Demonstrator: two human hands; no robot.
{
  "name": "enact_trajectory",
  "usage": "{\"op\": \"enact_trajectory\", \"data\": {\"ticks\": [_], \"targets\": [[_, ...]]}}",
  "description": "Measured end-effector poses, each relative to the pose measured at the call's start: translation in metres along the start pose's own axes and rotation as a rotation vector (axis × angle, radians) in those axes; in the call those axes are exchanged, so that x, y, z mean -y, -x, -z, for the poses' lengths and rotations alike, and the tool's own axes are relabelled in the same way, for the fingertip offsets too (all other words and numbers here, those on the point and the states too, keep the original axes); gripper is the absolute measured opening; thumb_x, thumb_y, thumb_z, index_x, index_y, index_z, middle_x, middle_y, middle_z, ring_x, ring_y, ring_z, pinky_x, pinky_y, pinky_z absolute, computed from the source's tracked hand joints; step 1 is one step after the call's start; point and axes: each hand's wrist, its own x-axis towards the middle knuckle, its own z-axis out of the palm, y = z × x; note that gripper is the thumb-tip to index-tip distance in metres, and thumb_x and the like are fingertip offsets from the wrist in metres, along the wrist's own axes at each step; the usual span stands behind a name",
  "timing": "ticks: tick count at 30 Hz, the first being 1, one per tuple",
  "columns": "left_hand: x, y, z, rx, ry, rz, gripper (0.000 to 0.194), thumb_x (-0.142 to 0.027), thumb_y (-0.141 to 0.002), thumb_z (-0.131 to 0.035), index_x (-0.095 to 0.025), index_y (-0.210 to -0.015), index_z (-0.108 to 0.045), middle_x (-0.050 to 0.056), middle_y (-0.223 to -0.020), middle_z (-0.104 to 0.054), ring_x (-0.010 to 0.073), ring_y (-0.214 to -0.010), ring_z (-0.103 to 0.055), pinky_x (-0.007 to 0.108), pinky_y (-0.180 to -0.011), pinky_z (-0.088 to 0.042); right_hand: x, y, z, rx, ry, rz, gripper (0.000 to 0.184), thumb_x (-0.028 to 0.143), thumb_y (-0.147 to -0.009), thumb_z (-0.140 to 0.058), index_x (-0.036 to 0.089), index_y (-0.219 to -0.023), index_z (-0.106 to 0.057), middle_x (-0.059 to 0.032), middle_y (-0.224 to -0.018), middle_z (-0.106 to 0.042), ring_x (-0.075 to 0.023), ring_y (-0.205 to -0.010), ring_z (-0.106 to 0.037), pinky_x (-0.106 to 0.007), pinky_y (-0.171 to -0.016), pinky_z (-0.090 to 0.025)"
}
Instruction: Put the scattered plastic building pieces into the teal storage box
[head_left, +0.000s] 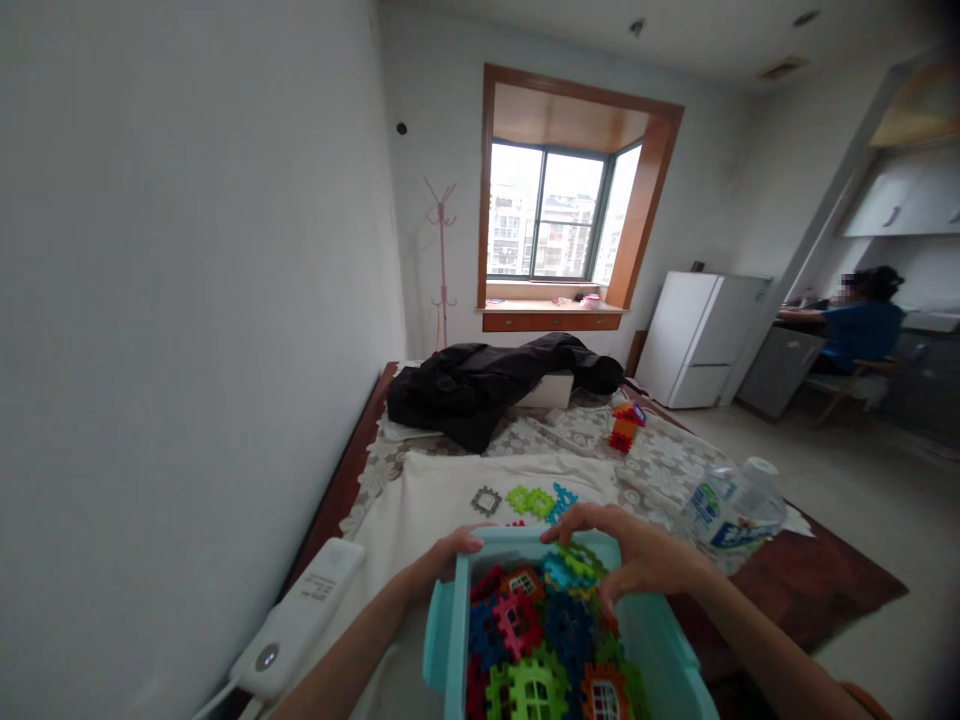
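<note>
A turquoise plastic bin (667, 655) sits low in view, filled with several colourful interlocking building tiles (536, 640). My left hand (442, 558) grips the bin's far left corner, fingers curled over the rim. My right hand (634, 560) reaches over the far rim into the bin, fingers bent down on the green and blue tiles there. Just beyond the bin, a grey tile (486, 500), green tiles (529, 500) and a blue tile (562, 498) lie on a cream cloth (450, 485).
A small built tile house (625, 424) stands further back on the patterned cover. A black garment (487, 380) lies at the far end. A plastic water bottle (733, 512) lies right, a white device (300, 620) left. Another person sits at a counter, far right.
</note>
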Motion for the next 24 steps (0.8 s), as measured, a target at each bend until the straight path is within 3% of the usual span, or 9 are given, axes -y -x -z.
{"op": "enact_trajectory", "data": {"ticks": [3,5,7,9,14,17,21,24], "targets": [[-0.001,0.001,-0.001,0.019,0.018,-0.003,0.064,-0.036,-0.084,-0.068,-0.011,-0.143,-0.066,0.013,-0.124,-0.081,0.0371,-0.125,-0.069,0.043,-0.108,-0.048,-0.01,-0.007,0.007,-0.043,-0.041,0.074,0.072,0.083,-0.074,-0.078,0.024,-0.116,-0.072,-0.0123,-0.132,-0.074,-0.0356,-0.125,-0.065,-0.05,-0.112,-0.047],[-0.002,0.001,-0.001,0.028,0.027,-0.006,0.065,-0.036,-0.084,-0.068,-0.011,-0.144,-0.065,0.013,-0.125,-0.08,0.0372,-0.126,-0.068,0.043,-0.109,-0.047,-0.032,-0.019,0.015,-0.166,-0.052,0.098,0.065,0.082,-0.089,-0.063,0.022,-0.113,-0.073,-0.0125,-0.124,-0.076,-0.0325,-0.117,-0.069,-0.046,-0.105,-0.051],[-0.001,0.001,-0.001,0.013,0.021,-0.001,0.066,-0.036,-0.083,-0.068,-0.011,-0.144,-0.066,0.014,-0.124,-0.081,0.0373,-0.125,-0.069,0.042,-0.106,-0.049,-0.06,-0.034,0.017,-0.297,0.037,0.032,0.056,0.072,-0.101,-0.054,0.021,-0.113,-0.073,-0.0114,-0.113,-0.077,-0.0284,-0.105,-0.071,-0.042,-0.096,-0.053],[0.0,0.0,0.0,-0.02,0.011,0.008,0.066,-0.037,-0.082,-0.069,-0.011,-0.143,-0.067,0.013,-0.121,-0.081,0.0369,-0.122,-0.07,0.041,-0.102,-0.051,-0.091,-0.051,0.012,-0.344,0.214,-0.071,0.046,0.064,-0.1,-0.06,0.021,-0.114,-0.073,-0.0104,-0.109,-0.076,-0.0271,-0.1,-0.069,-0.04,-0.091,-0.053],[0.001,-0.001,0.001,-0.03,0.024,0.015,0.065,-0.037,-0.08,-0.07,-0.011,-0.139,-0.069,0.013,-0.115,-0.082,0.0357,-0.116,-0.073,0.039,-0.099,-0.051,-0.146,-0.081,-0.021,-0.177,0.569,-0.2,0.043,0.048,-0.08,-0.084,0.021,-0.111,-0.071,-0.0124,-0.122,-0.073,-0.0351,-0.12,-0.063,-0.048,-0.106,-0.042],[-0.001,0.0,-0.001,-0.047,0.024,0.012,0.061,-0.034,-0.08,-0.068,-0.01,-0.137,-0.07,0.013,-0.113,-0.082,0.0346,-0.114,-0.072,0.038,-0.098,-0.05,-0.156,-0.086,-0.028,-0.169,0.542,-0.197,0.033,0.039,-0.084,-0.079,0.022,-0.11,-0.068,-0.0105,-0.121,-0.072,-0.032,-0.118,-0.062,-0.046,-0.106,-0.041],[-0.003,0.001,-0.004,-0.068,0.032,0.022,0.064,-0.035,-0.079,-0.07,-0.01,-0.138,-0.069,0.012,-0.114,-0.081,0.033,-0.111,-0.072,0.035,-0.091,-0.049,-0.15,-0.092,-0.02,-0.203,0.426,-0.106,0.033,0.03,-0.084,-0.076,0.024,-0.113,-0.061,-0.0069,-0.121,-0.068,-0.0256,-0.113,-0.061,-0.038,-0.101,-0.046],[-0.002,0.001,-0.004,-0.067,0.062,0.042,0.068,-0.035,-0.076,-0.073,-0.011,-0.139,-0.068,0.012,-0.112,-0.081,0.032,-0.108,-0.072,0.032,-0.087,-0.048,-0.139,-0.107,-0.018,-0.106,0.457,-0.077,0.035,0.032,-0.082,-0.08,0.022,-0.11,-0.061,-0.0071,-0.118,-0.066,-0.0251,-0.108,-0.062,-0.034,-0.096,-0.048]]}}
